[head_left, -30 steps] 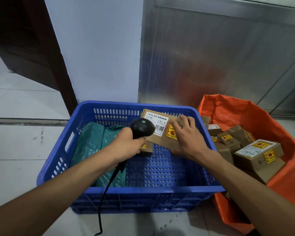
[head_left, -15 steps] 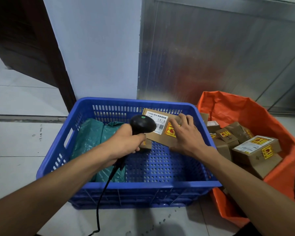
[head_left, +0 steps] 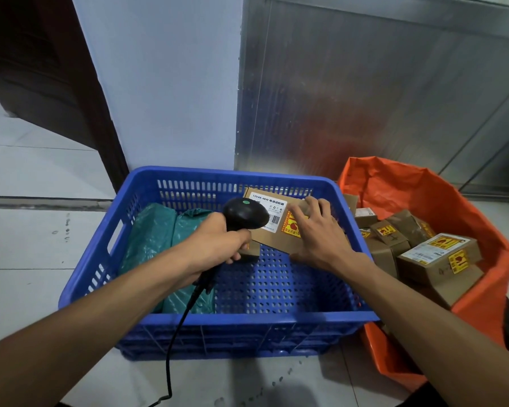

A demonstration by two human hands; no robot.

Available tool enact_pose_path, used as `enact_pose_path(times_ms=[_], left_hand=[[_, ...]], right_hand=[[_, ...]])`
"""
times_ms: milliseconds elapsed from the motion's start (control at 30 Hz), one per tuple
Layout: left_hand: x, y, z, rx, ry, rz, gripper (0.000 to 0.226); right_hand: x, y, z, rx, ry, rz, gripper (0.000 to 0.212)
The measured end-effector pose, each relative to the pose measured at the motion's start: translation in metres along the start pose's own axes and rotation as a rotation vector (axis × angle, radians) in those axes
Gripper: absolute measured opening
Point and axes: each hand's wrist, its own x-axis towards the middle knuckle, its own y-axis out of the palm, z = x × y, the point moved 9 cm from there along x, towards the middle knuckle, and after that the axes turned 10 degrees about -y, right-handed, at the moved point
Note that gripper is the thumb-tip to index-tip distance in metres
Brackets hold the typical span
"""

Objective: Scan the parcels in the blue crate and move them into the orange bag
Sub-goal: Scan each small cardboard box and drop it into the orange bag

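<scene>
**Scanner over a box in the crate**

Inside the blue crate, toward its far right corner, a flat cardboard box is propped at a tilt with its white barcode label facing up. The right hand holds it, fingers curled over the far edge and thumb under the near one. The left hand grips the handle of a black scanner, its head just above the label; its cable trails over the crate's near wall to the floor. A small box sits half hidden under the scanner. Green plastic mailers lie along the crate's left side. Just right of the crate, the orange bag stands open, holding a pile of cardboard boxes with yellow stickers. A metal panel rises behind both.
</scene>
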Motion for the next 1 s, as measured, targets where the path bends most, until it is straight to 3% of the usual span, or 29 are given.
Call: enact_pose_path(times_ms=[500,1000], left_hand=[[0.018,0.004,0.000,-0.037,-0.051,-0.059,0.012],[0.026,0.015,-0.001,-0.010,-0.047,-0.066,0.012]], right_hand=[[-0.001,-0.009,-0.027,0.024,0.073,-0.032,0.106],[-0.046,-0.017,-0.166,0.333,0.662,-0.208,0.099]])
